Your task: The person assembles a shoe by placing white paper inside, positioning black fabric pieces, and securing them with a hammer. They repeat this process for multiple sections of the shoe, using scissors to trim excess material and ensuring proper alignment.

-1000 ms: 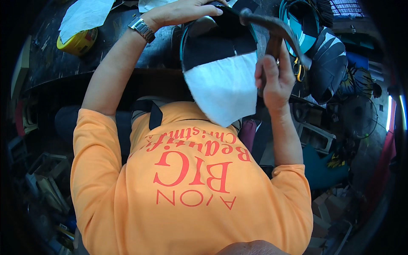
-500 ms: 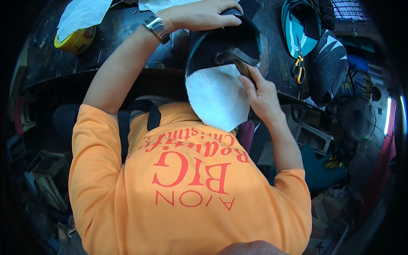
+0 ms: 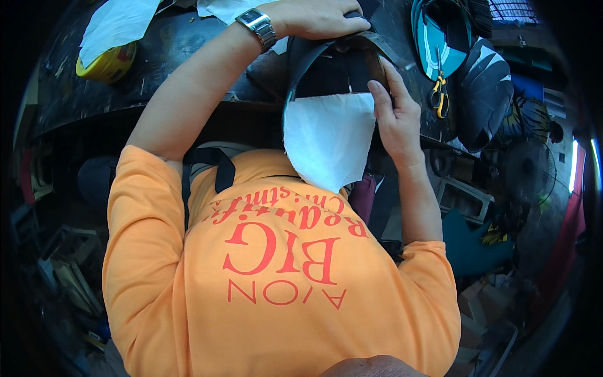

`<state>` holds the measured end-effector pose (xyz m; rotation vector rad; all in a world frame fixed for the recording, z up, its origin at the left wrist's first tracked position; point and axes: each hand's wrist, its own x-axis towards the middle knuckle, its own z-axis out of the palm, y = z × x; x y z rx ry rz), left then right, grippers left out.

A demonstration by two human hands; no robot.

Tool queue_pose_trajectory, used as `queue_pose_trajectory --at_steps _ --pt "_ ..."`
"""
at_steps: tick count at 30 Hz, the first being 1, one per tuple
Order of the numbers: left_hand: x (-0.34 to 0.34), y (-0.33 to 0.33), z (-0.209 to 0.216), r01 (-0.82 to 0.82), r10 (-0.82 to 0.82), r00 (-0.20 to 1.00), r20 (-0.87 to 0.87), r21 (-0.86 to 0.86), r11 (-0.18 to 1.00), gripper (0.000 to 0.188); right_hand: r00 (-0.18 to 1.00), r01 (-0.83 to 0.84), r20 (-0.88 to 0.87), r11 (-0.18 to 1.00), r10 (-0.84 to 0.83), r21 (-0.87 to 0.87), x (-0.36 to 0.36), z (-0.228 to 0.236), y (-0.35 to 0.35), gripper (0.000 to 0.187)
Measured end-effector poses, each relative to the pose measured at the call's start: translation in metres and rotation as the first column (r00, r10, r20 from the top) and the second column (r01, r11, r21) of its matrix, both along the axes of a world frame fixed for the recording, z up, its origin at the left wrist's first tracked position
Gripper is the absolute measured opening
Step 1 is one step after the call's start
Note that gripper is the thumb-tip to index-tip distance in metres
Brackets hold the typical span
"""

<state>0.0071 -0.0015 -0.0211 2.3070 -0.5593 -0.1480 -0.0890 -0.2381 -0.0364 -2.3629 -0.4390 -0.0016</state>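
At the bench's front edge, my left hand grips the far rim of a dark curved piece, its fingers bent over the edge. A white fabric flap hangs from that piece toward my lap, and its inside is dark. My right hand is closed round the wooden handle of a hammer. The hammer's head is up by the far rim, close to my left hand, and partly hard to make out against the dark material. Whether it touches the rim I cannot tell.
On the dark bench a yellow round container stands at the left under a white sheet. Yellow-handled scissors lie on teal and black curved pieces at the right. Beyond are black layered pieces and a fan.
My right hand has raised the hammer away from me, its head going from inside the piece to the far rim. My left hand and the piece have shifted slightly right.
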Motion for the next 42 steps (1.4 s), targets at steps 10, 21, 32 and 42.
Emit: queue_pose_trajectory --at_steps 10,21,32,42 --pt "-0.001 0.005 0.005 -0.01 0.014 0.999 -0.05 0.067 0.998 0.051 0.998 -0.055 0.025 0.991 0.052 0.12 -0.011 0.018 -0.01 0.033" --pt "-0.004 -0.022 0.013 -0.035 0.002 0.996 0.094 0.345 0.938 0.054 0.999 0.023 -0.053 0.914 -0.002 0.404 -0.051 0.022 -0.051 0.034" --pt "0.008 -0.027 0.005 -0.018 0.007 0.999 0.037 0.311 0.95 0.06 0.989 0.099 0.131 0.974 -0.072 -0.206 -0.008 -0.007 -0.041 0.039" --pt "-0.009 -0.03 0.014 -0.101 0.084 0.994 0.062 0.342 0.934 0.054 0.97 0.24 0.092 0.953 -0.226 -0.187 -0.014 -0.017 -0.057 0.043"
